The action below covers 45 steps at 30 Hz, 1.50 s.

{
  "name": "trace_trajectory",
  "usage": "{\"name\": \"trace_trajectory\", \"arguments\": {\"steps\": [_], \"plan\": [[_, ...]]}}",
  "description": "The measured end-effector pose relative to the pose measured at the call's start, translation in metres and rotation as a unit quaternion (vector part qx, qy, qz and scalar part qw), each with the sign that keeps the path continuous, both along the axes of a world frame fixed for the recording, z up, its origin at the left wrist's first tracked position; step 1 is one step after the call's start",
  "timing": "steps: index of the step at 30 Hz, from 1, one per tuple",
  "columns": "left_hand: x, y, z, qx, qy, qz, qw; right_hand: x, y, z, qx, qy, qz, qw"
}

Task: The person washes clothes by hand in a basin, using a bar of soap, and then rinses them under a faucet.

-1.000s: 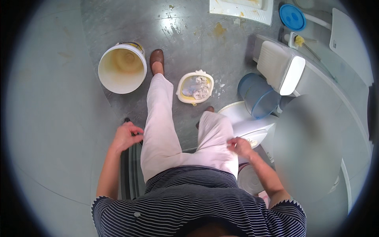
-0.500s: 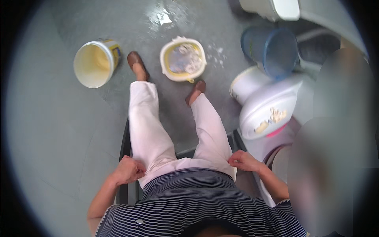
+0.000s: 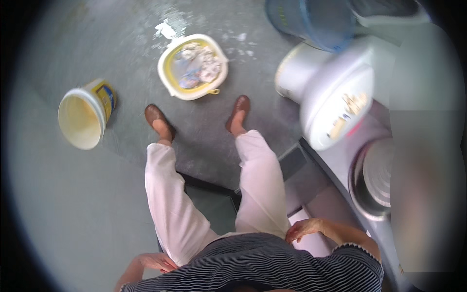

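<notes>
I have my left hand (image 3: 159, 262) at my left hip, its fingers drawn together on the white trousers (image 3: 168, 209); the fingertips are partly hidden. At the other hip, my right hand (image 3: 302, 229) has curled fingers that pinch the side of the same trousers, below the hem of my striped shirt (image 3: 253, 263). Beyond my brown shoes, a white basin (image 3: 221, 78) with a yellow inside stands on the floor. In it lie pale, lumpy pieces (image 3: 209, 63) and something bluish, too blurred to name.
A white bucket (image 3: 81, 119) stands at the left. To the right are a blue bin (image 3: 311, 22), a white tub (image 3: 296, 70), a white bowl (image 3: 316, 131) with pale pieces, and a metal pot (image 3: 357, 194). A dark-framed low structure (image 3: 211, 190) is beneath me. Wet patches (image 3: 165, 30) mark the floor.
My view has shifted, and my feet appear farther from the basin. Both hands have moved lower in the picture along with my hips. The left hand has slid back toward the hip.
</notes>
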State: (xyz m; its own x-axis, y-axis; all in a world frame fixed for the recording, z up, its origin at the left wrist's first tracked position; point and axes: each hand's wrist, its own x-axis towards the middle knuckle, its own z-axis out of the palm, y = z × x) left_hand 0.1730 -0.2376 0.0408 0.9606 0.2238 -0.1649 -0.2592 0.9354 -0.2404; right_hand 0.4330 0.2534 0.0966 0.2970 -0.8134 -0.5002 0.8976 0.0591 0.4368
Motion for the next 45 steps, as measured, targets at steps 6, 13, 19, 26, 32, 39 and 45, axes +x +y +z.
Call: {"name": "trace_trajectory", "arguments": {"steps": [6,13,19,26,32,39,45], "plan": [[-0.037,0.000,-0.109,-0.086,0.500,0.162,0.846,0.005,0.110,-0.151,0.592,0.307,0.192,0.720],[-0.119,0.224,-0.329,0.262,0.843,-0.042,0.467,-0.244,0.029,-0.350,0.530,0.652,0.183,0.510],[-0.096,0.344,-0.451,0.248,0.929,-0.079,0.265,-0.300,-0.009,-0.519,0.544,0.749,0.300,0.231],[-0.099,0.349,-0.504,0.203,0.939,-0.011,0.278,-0.321,-0.012,-0.576,0.532,0.727,0.375,0.217],[-0.141,0.348,-0.511,-0.078,0.557,0.628,0.538,-0.344,0.002,-0.571,0.528,0.658,-0.149,0.516],[-0.106,0.359,-0.524,-0.187,0.251,0.794,0.522,-0.325,-0.062,-0.484,0.623,0.728,-0.006,0.285],[-0.131,0.357,-0.491,-0.001,0.738,0.504,0.449,-0.312,0.005,-0.540,0.699,0.620,0.031,0.355]]}}
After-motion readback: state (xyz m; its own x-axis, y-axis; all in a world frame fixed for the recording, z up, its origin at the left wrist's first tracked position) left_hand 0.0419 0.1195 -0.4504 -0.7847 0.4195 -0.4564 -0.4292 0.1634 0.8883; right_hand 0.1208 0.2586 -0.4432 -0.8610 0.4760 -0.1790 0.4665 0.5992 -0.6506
